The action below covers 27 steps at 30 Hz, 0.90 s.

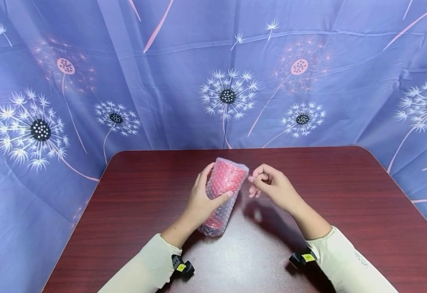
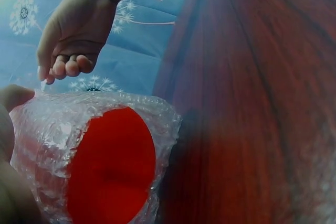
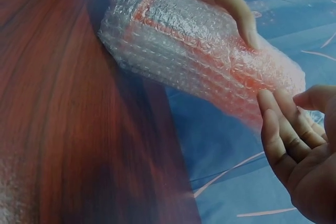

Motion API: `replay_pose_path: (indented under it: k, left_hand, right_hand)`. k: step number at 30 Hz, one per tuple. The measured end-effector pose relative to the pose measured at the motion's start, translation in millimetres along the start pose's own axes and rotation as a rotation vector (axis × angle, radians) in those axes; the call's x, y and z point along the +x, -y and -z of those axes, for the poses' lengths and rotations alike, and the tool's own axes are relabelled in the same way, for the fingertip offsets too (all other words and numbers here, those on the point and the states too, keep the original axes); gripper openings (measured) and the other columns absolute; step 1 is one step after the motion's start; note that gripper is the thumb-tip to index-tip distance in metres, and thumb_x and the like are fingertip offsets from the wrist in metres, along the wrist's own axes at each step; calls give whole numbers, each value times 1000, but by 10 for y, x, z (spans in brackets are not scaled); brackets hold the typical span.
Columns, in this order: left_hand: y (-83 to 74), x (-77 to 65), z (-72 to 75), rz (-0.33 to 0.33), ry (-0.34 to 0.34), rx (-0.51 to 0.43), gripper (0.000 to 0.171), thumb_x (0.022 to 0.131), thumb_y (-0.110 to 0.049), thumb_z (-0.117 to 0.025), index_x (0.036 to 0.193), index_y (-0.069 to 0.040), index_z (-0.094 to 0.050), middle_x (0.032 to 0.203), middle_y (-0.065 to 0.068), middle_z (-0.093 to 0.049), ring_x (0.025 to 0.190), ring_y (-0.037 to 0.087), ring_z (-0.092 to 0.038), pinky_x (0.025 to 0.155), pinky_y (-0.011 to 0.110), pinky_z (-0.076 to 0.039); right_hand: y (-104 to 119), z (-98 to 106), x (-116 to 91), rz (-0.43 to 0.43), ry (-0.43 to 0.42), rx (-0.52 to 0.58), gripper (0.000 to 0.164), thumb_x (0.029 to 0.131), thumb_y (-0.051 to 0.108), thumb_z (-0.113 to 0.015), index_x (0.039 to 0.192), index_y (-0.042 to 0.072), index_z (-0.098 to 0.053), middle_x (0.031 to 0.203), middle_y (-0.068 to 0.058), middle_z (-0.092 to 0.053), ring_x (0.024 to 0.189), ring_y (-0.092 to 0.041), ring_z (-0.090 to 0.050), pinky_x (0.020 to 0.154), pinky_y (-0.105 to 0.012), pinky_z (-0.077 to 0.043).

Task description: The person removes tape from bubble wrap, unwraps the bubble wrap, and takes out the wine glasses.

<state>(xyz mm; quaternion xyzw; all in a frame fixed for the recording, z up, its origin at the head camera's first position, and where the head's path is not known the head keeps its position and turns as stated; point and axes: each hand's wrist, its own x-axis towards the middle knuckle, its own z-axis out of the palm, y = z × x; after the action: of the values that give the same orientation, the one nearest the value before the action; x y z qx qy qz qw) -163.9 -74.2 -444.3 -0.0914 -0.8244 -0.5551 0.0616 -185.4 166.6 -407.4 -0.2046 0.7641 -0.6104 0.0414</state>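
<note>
Dandelion-print cloth [image 1: 176, 89] hangs behind the bubble-wrapped red cylinder [image 1: 227, 178], tilted over the surface [image 1: 143, 195]. The left hand [image 1: 201, 203] grips its side; the right hand [image 1: 277, 187], fingers bent, is just beside its far end, any pinch hard to tell. A steady, light left grip should keep it uncrushed.

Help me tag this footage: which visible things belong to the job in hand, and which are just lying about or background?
Job in hand:
bubble-wrapped red object
left hand, gripping it
right hand, near its far end; any pinch unclear

Just around:
table
patterned cloth
wrist cameras
</note>
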Motion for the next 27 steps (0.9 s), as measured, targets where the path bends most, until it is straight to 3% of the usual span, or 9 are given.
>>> replay_pose_path:
  k: [5, 15, 22, 27]
  left_hand:
    - [6, 0, 3, -3, 26, -4, 96, 78, -43, -84, 154, -48, -26, 152, 1, -43, 129, 23, -53, 105, 49, -48]
    - [3, 10, 25, -43, 65, -11, 88, 86, -38, -76, 156, -47, -23, 158, -3, -38, 141, 21, -44, 115, 52, -39]
    - [-6, 14, 27, -38, 53, -29, 87, 85, -35, -78, 155, -44, -27, 155, -2, -41, 137, 22, -48, 115, 50, -40]
    - [-22, 11, 30, -21, 37, -45, 87, 84, -34, -80, 154, -45, -30, 152, -1, -43, 133, 23, -50, 111, 50, -44]
  right_hand:
    - [-30, -15, 3, -3, 26, 25, 17, 102, 8, -57, 108, -7, -56, 83, -21, -72, 73, -20, -74, 67, -44, -62]
    - [-49, -18, -3, 23, 58, 42, 24, 105, 5, -47, 117, -16, -50, 96, -34, -68, 79, -24, -75, 73, -47, -62]
    - [-25, -36, 0, -1, 69, 61, 19, 106, 4, -45, 119, -9, -46, 98, -32, -69, 80, -28, -75, 73, -50, -62]
    - [-30, -26, 5, -27, 58, 47, 22, 106, 8, -47, 118, -10, -46, 100, -25, -73, 82, -29, -76, 73, -41, -63]
